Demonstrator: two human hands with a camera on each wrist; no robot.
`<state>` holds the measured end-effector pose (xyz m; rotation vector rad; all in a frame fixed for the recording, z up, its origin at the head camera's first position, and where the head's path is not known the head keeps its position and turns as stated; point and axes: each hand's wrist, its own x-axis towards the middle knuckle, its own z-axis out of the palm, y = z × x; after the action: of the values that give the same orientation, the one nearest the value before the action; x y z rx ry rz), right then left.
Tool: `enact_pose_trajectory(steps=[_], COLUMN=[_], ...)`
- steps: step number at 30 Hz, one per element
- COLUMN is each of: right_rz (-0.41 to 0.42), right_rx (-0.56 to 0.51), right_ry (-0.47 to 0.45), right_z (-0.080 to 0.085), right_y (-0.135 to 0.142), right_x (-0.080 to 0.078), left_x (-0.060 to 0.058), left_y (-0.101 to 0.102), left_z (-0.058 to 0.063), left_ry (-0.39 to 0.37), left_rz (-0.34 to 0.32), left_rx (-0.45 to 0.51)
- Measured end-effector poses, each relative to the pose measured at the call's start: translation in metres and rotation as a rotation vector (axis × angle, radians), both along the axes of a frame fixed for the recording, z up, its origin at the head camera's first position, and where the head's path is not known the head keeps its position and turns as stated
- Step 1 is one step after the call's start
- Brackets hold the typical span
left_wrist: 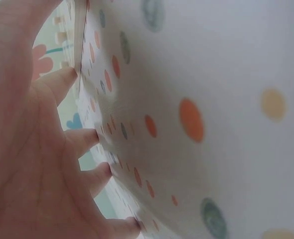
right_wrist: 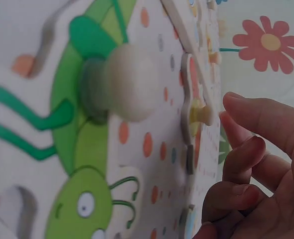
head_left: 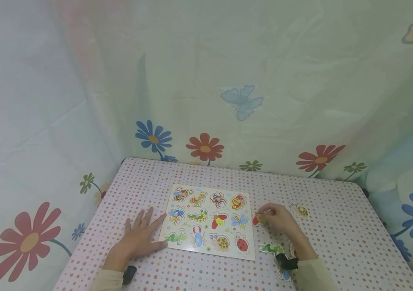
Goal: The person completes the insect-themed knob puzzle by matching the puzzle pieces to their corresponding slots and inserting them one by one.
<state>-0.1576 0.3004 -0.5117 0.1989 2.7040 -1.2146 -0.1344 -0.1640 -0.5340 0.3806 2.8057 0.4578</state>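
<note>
A light wooden peg puzzle board (head_left: 233, 254) with insect pictures lies mid-table. My left hand (head_left: 139, 238) rests palm down at its left side, fingers spread, index and thumb at the edge. Right of the board is a red and yellow insect piece (head_left: 255, 221) with a small knob. My right hand (head_left: 277, 218) is over it, fingers loosely bent. In the right wrist view, its fingertips (right_wrist: 231, 99) are close to the piece's knob (right_wrist: 204, 115), with a gap between them. A green grasshopper piece (right_wrist: 82, 134) with a round wooden knob lies below the right wrist.
A spotted yellow insect piece (head_left: 302, 210) lies beyond the right hand. A blue piece (head_left: 285, 275) shows partly from under the right sleeve. The dotted tablecloth (head_left: 148, 169) runs to a flower-printed curtain (head_left: 199, 60) behind and at both sides.
</note>
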Motion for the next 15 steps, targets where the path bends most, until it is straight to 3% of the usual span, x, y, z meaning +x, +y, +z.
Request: enact_pose_trajectory(steps=[15], right_rz=[0.017], right_rx=[0.005], right_ry=[-0.015], right_z=[-0.0090], right_y=[0.0030], right_x=[-0.0008], left_x=[-0.0003], left_y=[-0.0004], left_z=[0.0003], left_ry=[0.008], left_rz=[-0.005], left_rx=[0.008])
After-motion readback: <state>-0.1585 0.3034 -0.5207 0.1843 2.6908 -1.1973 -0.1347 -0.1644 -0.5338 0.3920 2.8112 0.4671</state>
